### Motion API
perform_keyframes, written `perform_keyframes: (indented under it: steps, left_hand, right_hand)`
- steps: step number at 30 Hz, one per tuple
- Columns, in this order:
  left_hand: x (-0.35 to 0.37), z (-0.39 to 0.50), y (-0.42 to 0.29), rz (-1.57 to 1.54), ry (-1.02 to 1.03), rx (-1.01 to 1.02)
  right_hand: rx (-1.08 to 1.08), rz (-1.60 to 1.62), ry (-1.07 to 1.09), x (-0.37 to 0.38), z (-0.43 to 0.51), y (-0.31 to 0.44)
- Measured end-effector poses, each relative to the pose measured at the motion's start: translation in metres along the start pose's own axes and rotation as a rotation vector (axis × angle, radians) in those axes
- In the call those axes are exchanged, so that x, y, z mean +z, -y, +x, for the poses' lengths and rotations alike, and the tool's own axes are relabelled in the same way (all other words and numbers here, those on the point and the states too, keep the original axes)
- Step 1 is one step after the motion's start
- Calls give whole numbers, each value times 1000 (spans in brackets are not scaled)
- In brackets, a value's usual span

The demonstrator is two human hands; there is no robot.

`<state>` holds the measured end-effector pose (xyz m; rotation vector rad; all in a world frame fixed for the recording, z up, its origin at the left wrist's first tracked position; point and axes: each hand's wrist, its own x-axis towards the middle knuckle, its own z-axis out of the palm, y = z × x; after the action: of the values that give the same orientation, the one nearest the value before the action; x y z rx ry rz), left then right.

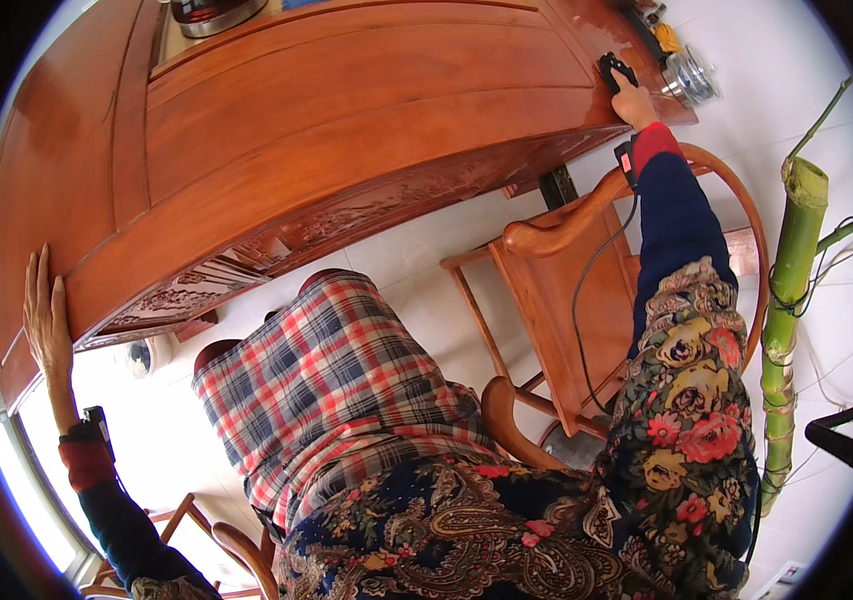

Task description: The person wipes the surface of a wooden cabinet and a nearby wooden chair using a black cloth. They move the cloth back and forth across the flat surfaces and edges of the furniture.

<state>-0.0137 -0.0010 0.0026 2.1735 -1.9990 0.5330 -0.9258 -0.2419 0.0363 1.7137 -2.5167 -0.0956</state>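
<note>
My left hand (46, 319) lies flat at the left front corner of a reddish-brown wooden table (351, 97), holding nothing. On the far right of the tabletop, my right hand (633, 96) is on a small black object (616, 71) whose exact kind is unclear; its fingers rest over it. The wood around that object looks wet and shiny. Just right of my right hand, a clear glass vessel with a metal part (689, 77) sits at the table's edge. A black device with a cable is strapped at each wrist.
A wooden armchair (561, 315) stands by the table's right front, another chair (239, 551) at the lower left. A thick green bamboo stalk (786, 300) rises at the right. A glass pot with a metal base (216, 16) stands at the table's back. A carved panel runs below the front edge.
</note>
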Motion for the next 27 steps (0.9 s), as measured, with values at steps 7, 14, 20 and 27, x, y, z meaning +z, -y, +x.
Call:
perform_keyframes:
  steps: [7, 14, 20, 27]
  left_hand:
    - [1, -1, -14, 136, -33, -35]
    - [-12, -3, -38, 4, -2, -109]
    - [-20, -6, -52, 28, 7, -160]
    - [-26, -4, -61, 12, 7, -170]
  right_hand:
    - [-198, 49, -116, -27, -77, 59]
    - [-274, 57, -263, -45, -179, 165]
    - [-593, 171, -396, -55, -261, 258]
    - [-961, 391, -540, -65, -350, 385]
